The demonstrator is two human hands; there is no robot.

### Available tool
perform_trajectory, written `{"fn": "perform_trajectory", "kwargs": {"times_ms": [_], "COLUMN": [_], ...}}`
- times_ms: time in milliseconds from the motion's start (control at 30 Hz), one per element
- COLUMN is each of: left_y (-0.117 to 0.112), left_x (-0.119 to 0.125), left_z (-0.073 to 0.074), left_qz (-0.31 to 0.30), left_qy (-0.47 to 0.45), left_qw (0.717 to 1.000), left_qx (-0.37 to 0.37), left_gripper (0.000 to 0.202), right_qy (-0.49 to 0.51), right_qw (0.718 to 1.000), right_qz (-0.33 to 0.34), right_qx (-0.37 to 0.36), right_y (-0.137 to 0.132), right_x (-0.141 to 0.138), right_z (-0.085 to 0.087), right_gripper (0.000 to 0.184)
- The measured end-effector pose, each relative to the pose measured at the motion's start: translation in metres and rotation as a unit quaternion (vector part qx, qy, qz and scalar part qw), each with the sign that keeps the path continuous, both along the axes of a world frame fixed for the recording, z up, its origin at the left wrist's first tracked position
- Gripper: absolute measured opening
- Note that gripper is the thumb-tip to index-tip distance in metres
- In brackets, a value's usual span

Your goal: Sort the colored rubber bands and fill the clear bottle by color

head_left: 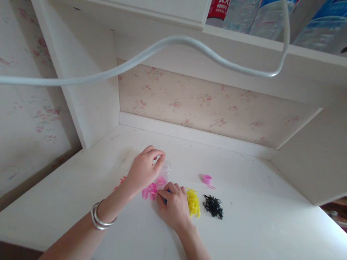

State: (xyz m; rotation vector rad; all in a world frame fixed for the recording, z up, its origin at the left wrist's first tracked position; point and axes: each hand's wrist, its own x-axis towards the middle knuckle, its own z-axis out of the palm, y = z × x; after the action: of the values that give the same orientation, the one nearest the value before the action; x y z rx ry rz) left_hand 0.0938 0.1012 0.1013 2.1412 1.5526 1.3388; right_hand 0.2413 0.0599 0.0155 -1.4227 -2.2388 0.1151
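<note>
clear bottle point(166, 168) | long axis upright, neck up | left hand point(145, 169) beside

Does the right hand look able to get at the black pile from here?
Probably yes: the black pile lies uncovered, a short way right of the right hand, and only the low yellow pile sits between them, easily passed over.

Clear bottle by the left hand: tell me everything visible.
The clear bottle is small and transparent, plastic by its look, and appears upright on the white tabletop. No cap shows on it. Pink pieces show low down, seemingly inside. The left hand partly covers it; whether they touch is unclear.
</note>
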Motion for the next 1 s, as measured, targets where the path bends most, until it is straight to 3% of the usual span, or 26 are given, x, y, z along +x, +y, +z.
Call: {"fn": "perform_trajectory", "kwargs": {"times_ms": [133, 267, 400, 500, 633, 867, 1000], "left_y": [-0.020, -0.034, -0.032, -0.030, -0.032, -0.031, -0.030], "left_x": [-0.015, -0.024, -0.028, -0.027, -0.023, -0.023, -0.021], "left_z": [-0.010, -0.033, -0.053, -0.059, -0.064, -0.069, -0.071], "left_qz": [0.023, 0.009, -0.016, -0.049, -0.098, -0.145, -0.161], "left_qy": [-0.046, -0.077, -0.072, -0.021, 0.025, 0.018, 0.023], "left_qw": [0.999, 0.997, 0.997, 0.998, 0.990, 0.979, 0.974], "left_qx": [0.006, 0.010, -0.008, -0.045, -0.098, -0.143, -0.157], "left_gripper": [0.023, 0.022, 0.022, 0.022, 0.021, 0.032, 0.020], "right_qy": [0.053, 0.148, 0.286, 0.346, 0.349, 0.335, 0.337], "right_qw": [0.999, 0.989, 0.957, 0.937, 0.936, 0.941, 0.940], "right_qz": [-0.005, 0.003, -0.008, -0.021, -0.021, 0.002, 0.015], "right_qx": [-0.007, -0.022, -0.038, -0.036, -0.030, -0.041, -0.048], "right_y": [0.001, 0.003, 0.004, 0.006, 0.008, 0.006, 0.005], "right_x": [0.001, 0.001, 0.004, 0.008, 0.011, 0.007, 0.007], "right_z": [-0.001, -0.004, -0.002, 0.001, 0.001, -0.004, -0.005], "right_gripper": [0.019, 0.015, 0.017, 0.019, 0.019, 0.015, 0.015]}}
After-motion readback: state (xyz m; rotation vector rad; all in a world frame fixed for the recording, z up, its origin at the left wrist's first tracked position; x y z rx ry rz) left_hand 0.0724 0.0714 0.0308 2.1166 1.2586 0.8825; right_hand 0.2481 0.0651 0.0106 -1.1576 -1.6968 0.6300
